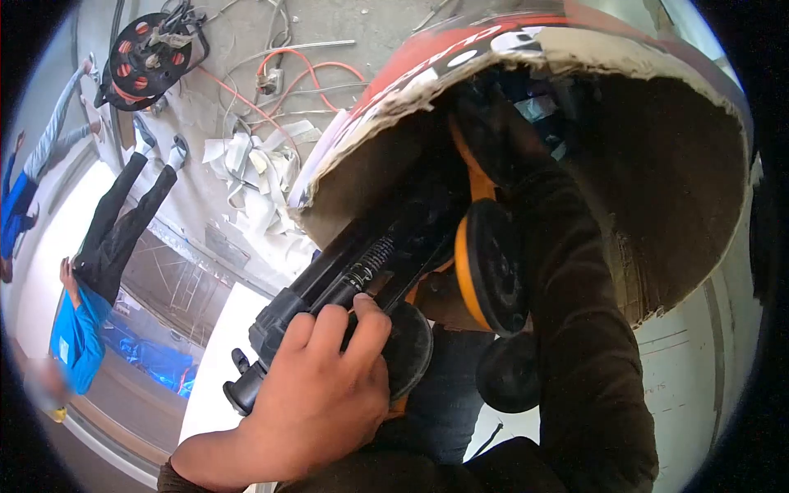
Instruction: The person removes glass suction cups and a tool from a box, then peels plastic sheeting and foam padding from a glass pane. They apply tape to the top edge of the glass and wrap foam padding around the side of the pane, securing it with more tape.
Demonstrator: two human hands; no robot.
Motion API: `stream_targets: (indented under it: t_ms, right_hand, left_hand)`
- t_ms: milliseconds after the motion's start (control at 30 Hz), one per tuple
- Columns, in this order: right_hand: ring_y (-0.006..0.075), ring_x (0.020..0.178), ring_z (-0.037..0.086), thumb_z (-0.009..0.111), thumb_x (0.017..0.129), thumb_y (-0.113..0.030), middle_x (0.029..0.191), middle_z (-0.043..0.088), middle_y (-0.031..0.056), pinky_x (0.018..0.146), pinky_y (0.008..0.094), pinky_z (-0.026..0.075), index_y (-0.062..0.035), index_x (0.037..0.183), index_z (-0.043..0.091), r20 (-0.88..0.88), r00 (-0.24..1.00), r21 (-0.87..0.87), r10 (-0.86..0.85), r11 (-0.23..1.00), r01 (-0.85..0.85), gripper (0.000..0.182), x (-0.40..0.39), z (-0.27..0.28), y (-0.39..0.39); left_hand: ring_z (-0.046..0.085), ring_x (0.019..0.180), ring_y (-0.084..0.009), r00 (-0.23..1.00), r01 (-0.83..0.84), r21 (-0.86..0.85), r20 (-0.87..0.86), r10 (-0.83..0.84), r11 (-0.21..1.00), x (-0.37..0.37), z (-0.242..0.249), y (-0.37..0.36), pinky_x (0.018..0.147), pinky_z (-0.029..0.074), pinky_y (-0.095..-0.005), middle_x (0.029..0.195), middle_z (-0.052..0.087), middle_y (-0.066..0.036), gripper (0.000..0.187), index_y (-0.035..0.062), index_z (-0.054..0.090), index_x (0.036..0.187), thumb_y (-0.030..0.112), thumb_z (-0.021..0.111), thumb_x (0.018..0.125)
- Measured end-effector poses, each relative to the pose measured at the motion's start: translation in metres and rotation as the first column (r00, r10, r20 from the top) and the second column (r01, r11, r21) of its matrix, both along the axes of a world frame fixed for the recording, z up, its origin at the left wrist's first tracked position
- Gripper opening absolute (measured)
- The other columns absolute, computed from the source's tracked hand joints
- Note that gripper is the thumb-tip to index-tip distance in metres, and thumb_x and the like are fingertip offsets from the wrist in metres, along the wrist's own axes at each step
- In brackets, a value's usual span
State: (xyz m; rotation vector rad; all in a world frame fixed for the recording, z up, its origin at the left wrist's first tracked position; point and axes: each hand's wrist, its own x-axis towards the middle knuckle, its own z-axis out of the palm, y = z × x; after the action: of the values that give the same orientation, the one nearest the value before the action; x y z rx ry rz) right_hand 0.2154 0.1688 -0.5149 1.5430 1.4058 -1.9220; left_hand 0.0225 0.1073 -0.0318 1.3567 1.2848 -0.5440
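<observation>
My left hand (325, 386) is closed over a long black tubular tool (308, 292) with white markings on its barrel. The tool's far end lies in the shadow of a large cardboard drum (649, 57). Against the fingers of that hand sits a round black suction cup (411, 349). My right arm, in a dark sleeve (575, 329), reaches deep into the drum, and my right hand (509, 131) is too dark there to show its fingers. Beside the sleeve is an orange and black suction cup (493, 267), with another black cup (509, 374) below it.
A cable reel (148, 62) stands at the upper left, its orange cord (308, 70) running over the concrete floor. Torn white scraps (259, 177) lie left of the drum. Two people stand at the left, one in a blue shirt (78, 341). Blue sheeting (152, 357) lies behind.
</observation>
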Motion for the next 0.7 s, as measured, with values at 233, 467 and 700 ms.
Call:
stream_targets:
  t_ms: [233, 467, 700]
  right_hand:
    - [0.0293, 0.101, 0.071, 0.056, 0.101, -0.024, 0.114, 0.071, 0.0186, 0.082, 0.0424, 0.058, -0.0056, 0.123, 0.068, -0.012, 0.998, -0.035, -0.055, 0.998, 0.055, 0.031, -0.017, -0.013, 0.001]
    - [0.0284, 0.102, 0.071, 0.056, 0.101, -0.024, 0.115, 0.071, 0.0175, 0.081, 0.0414, 0.058, -0.0058, 0.123, 0.068, -0.012, 0.997, -0.077, -0.077, 0.994, 0.076, 0.031, -0.016, -0.010, 0.006]
    - [0.0274, 0.102, 0.070, 0.056, 0.102, -0.024, 0.116, 0.071, 0.0165, 0.081, 0.0405, 0.058, -0.0061, 0.124, 0.068, -0.018, 0.988, -0.147, -0.155, 0.978, 0.150, 0.031, -0.014, -0.023, -0.002]
  left_hand:
    - [0.053, 0.101, -0.0329, 0.999, -0.048, -0.059, -0.002, 0.048, 0.997, -0.004, -0.008, 0.017, 0.082, 0.045, -0.0421, 0.131, 0.057, -0.026, 0.043, 0.0043, 0.070, 0.080, 0.040, 0.082, 0.058]
    - [0.053, 0.102, -0.0345, 0.997, -0.077, -0.033, 0.028, 0.078, 0.996, -0.005, -0.006, 0.017, 0.083, 0.046, -0.0433, 0.130, 0.057, -0.025, 0.041, 0.0048, 0.069, 0.079, 0.038, 0.082, 0.058]
    - [0.053, 0.102, -0.0351, 0.993, -0.119, -0.078, 0.002, 0.119, 0.990, -0.007, -0.011, 0.022, 0.085, 0.046, -0.0434, 0.130, 0.057, -0.024, 0.041, 0.0051, 0.070, 0.079, 0.037, 0.083, 0.056]
